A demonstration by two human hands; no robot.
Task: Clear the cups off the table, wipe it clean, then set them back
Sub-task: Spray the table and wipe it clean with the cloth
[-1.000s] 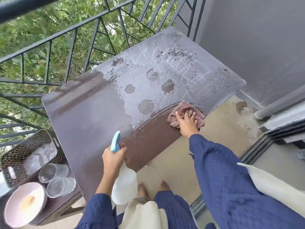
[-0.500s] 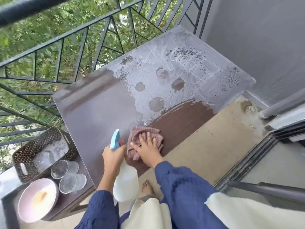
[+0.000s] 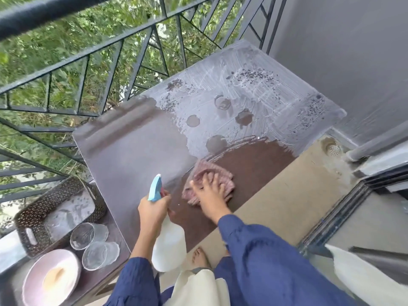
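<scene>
My right grip (image 3: 209, 192) pressed flat, fingers spread, on the cloth (image 3: 205, 168) near the bench's (image 3: 132, 155) front edge. My left grip (image 3: 152, 208) held the spray bottle (image 3: 169, 250). The unwiped film (image 3: 242, 96) lay beyond my right grip, toward the wall. The cups (image 3: 85, 236) sat off the bench, at my left.

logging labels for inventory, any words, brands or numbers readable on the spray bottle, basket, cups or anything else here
No text can be read anywhere.
Spray bottle: plain white side, no label shows.
Woven basket: pale patch on its near end, too blurred to tell if it bears text.
Glass cups: no print visible.
</scene>
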